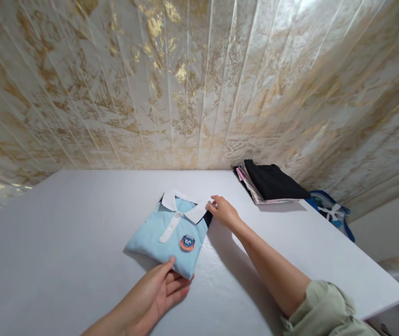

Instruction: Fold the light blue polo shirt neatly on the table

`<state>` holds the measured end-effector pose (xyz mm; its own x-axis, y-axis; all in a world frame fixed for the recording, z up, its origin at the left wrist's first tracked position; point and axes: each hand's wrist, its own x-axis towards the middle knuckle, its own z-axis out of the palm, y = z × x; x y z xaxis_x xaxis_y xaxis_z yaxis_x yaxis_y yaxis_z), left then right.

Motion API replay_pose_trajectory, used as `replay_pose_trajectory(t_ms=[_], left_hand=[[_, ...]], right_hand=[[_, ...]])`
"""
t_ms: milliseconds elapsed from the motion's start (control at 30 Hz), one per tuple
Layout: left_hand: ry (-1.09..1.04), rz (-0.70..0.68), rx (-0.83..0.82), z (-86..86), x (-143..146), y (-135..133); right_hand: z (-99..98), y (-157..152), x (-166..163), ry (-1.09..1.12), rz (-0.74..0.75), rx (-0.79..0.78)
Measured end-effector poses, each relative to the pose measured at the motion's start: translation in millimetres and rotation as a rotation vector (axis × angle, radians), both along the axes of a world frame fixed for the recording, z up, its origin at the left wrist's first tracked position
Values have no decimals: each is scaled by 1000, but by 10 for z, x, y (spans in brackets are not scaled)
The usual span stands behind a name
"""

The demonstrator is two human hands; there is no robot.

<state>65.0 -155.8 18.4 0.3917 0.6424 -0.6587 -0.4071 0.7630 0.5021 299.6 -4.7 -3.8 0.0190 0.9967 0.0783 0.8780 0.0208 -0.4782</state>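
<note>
A folded light-blue polo shirt [166,231] with a white collar, a white button placket and an orange-and-navy badge lies on the white table, collar toward the far side. My left hand [164,289] grips its near edge, thumb on top and fingers underneath, and that edge is slightly raised. At the right tip of the collar is my right hand [223,211], its thumb and forefinger close together by the dark shoulder part of the shirt. Its fingertips are partly hidden against the collar.
A stack of folded clothes [272,182], black on top, sits at the table's far right edge. Beyond that edge is a blue-trimmed clear bag [334,212]. A gold-patterned curtain [185,93] hangs behind the white table [63,247].
</note>
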Motion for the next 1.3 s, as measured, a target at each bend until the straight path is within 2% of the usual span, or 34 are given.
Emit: replay_pose_trajectory(t_ms=[133,233,333,400,433,467,567,600,633,700,800,900,1000,1067,1133,1233,1300], left_hand=[[79,-23,13,-2,287,160],[87,-59,45,37,484,210],[92,-274,148,131,494,200],[179,-404,313,207,355,268],[278,-395,433,239,248,350],[424,-307,566,262,125,469],[919,112,872,245,-244,975],[1035,184,934,208,-335,1153],[1147,215,999,160,-398,1313],[1277,193,1136,41,-437,1544],[1409,18,1267,-144,-353,1649],[1524,-86,1270,-282,-278,1602],[1520,7,1257,-358,-322,1584],[1521,112,1190,-378,-394,1622],[1518,143,1098,-379,-466,1687],[1488,70,1001,-362,-535,1786],[1465,25,956,-346,-553,1835]], right_hand=[[-2,184,-69,21,51,11],[25,397,-122,100,45,117],[43,507,-109,179,-26,206],[24,477,-70,209,-41,208],[7,433,-52,217,-40,201],[-11,376,-40,221,-36,195],[-41,166,-80,195,-2,255],[-37,97,-120,166,25,301],[-29,35,-169,129,60,346],[-7,-64,-276,41,162,380],[6,-140,-397,-72,284,306],[-9,-145,-427,-138,275,268],[-20,-110,-374,-133,227,290],[-19,-71,-298,-89,169,325],[-20,-21,-198,-47,74,352],[-39,60,-57,-2,-50,309],[-61,103,-6,31,-80,250]])
